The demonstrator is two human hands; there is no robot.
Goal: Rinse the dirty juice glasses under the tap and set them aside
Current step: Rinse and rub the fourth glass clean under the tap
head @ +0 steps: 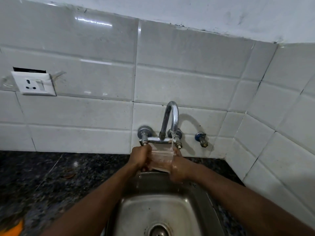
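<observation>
Sink [197,212] lies nearest. Above its rear rim, the left hand [140,158] and right hand [179,169] each grip one side of a clear glass [161,161], fingers curled round it. Water from the tap [172,116] falls onto the glass.

Your left grip [140,157] and right grip [179,169] hold a clear juice glass [161,160] under the running tap [172,114], mid-frame.
</observation>
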